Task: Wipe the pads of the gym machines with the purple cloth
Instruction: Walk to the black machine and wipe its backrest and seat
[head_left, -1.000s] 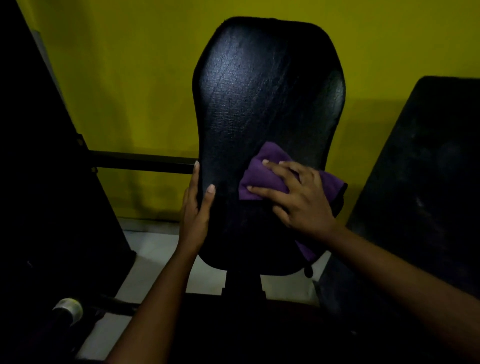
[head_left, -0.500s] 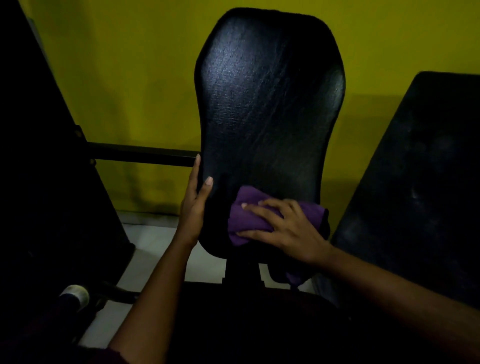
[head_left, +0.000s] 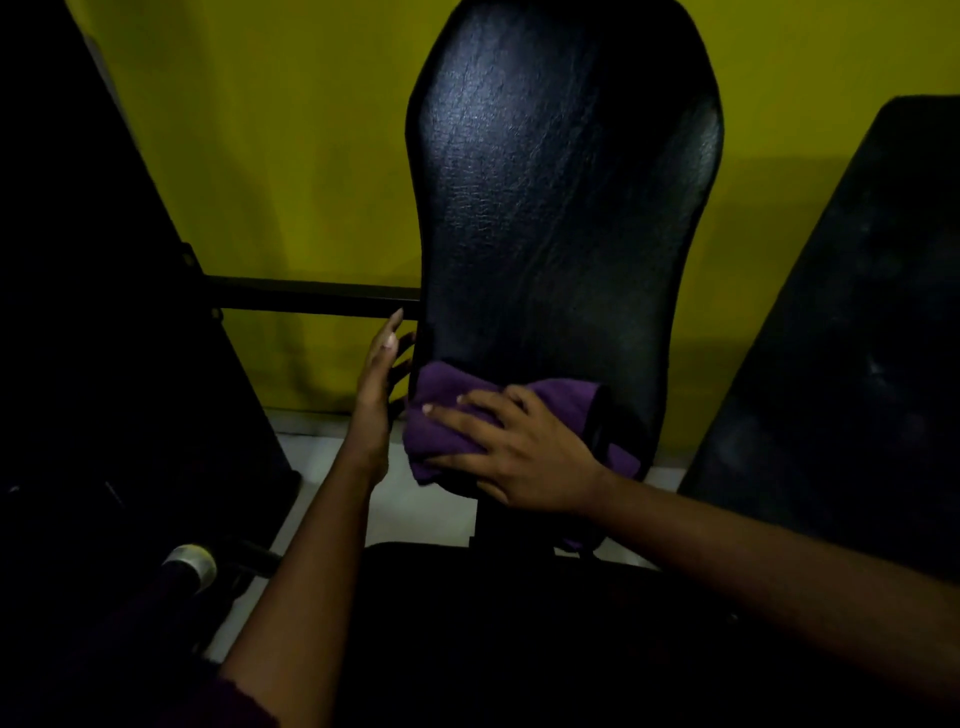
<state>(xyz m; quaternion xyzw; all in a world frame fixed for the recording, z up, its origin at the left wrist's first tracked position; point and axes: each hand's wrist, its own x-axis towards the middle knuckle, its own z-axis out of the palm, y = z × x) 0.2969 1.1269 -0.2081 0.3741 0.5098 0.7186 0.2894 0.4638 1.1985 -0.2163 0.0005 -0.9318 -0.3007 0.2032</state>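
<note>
Purple cloth (head_left: 452, 415): bunched, lying flat against the lower part of the upright black back pad (head_left: 561, 208). Its left end reaches the pad's left edge. A loose tail shows past the wrist at the lower right.

Right grip (head_left: 524, 457): open, fingers spread and straight, palm pressing the cloth onto the pad. It pins the cloth and does not pinch it.

Left grip (head_left: 376, 384): open, fingers straight and pointing up, set against the pad's left edge just beside the cloth. It holds nothing and appears to steady the pad.

Governing relation: the pad's long axis runs upward from the cloth, and nearly all of its face lies above the right grip. The cloth sits directly under that grip, so the right arm is the working one. In my judgement the bottom band is being wiped. Any further pass would need to travel up the long axis.

Surroundings: a second dark pad (head_left: 857, 338) stands well apart to the right, untouched by either hand. A black bar (head_left: 311, 299) runs from the left to the pad's edge. A yellow wall (head_left: 285, 156) stands behind. Light is poor, so the lower frame is not legible.
</note>
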